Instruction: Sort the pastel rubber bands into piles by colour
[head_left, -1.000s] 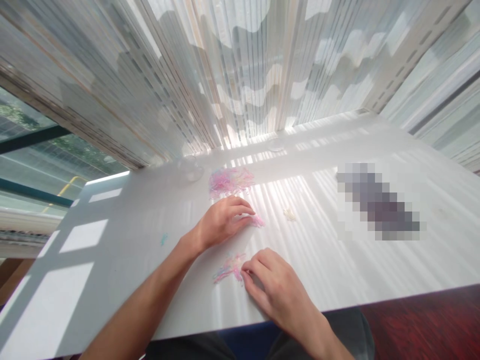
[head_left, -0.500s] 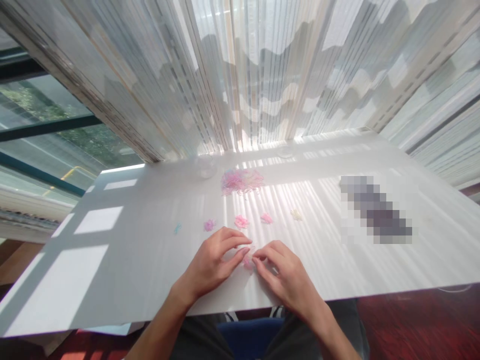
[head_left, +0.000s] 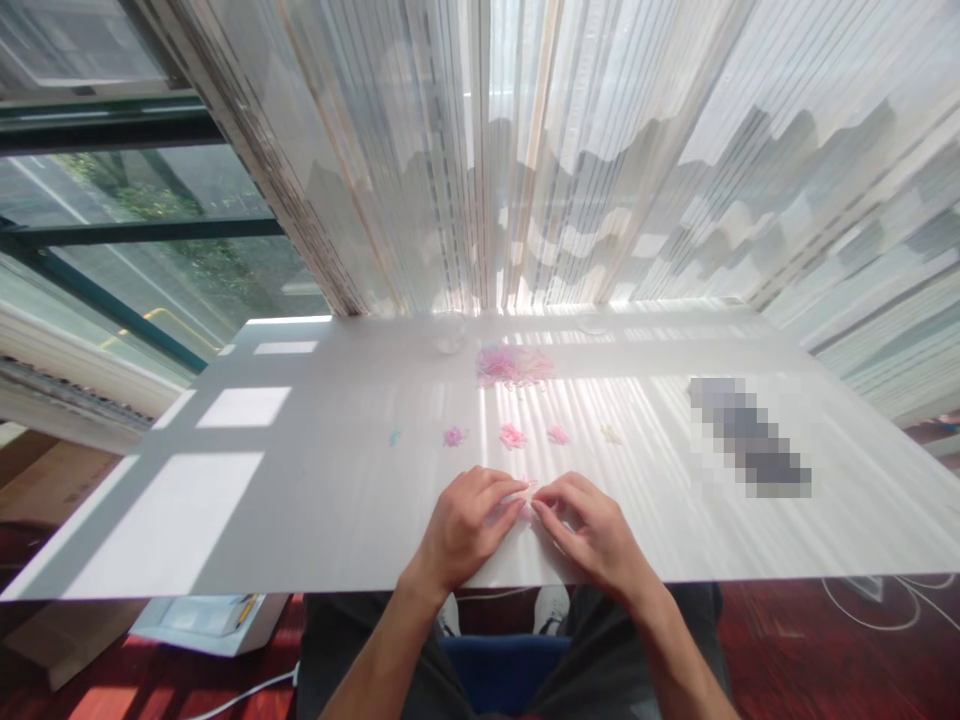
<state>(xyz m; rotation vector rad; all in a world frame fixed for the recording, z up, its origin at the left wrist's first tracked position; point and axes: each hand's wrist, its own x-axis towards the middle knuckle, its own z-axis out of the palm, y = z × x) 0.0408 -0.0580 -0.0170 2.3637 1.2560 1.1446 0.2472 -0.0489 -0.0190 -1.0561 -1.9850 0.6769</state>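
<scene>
Close to the table's front edge, my left hand [head_left: 480, 520] and my right hand [head_left: 589, 525] meet fingertip to fingertip. Both have thumb and index finger drawn together on a little bunch of pink rubber bands [head_left: 527, 512], mostly hidden by the fingers. Just beyond lies a row of small sorted heaps: blue bands [head_left: 395, 437], purple bands [head_left: 454, 436], bright pink bands [head_left: 513, 436], paler pink bands [head_left: 558, 435] and cream bands [head_left: 611, 434]. Behind the row spreads a larger mixed pile of bands [head_left: 515, 367].
A clear round container [head_left: 450, 333] stands at the back of the white table [head_left: 337, 480], with a clear lid-like disc [head_left: 594, 325] to its right. A blurred-out dark object [head_left: 750, 437] lies at the right. Striped sheer curtains [head_left: 555, 180] hang along the back edge.
The view has shifted, so the table sits further right and more floor shows. My hands stay together over the bunch, their fingertips slightly closer to each other.
</scene>
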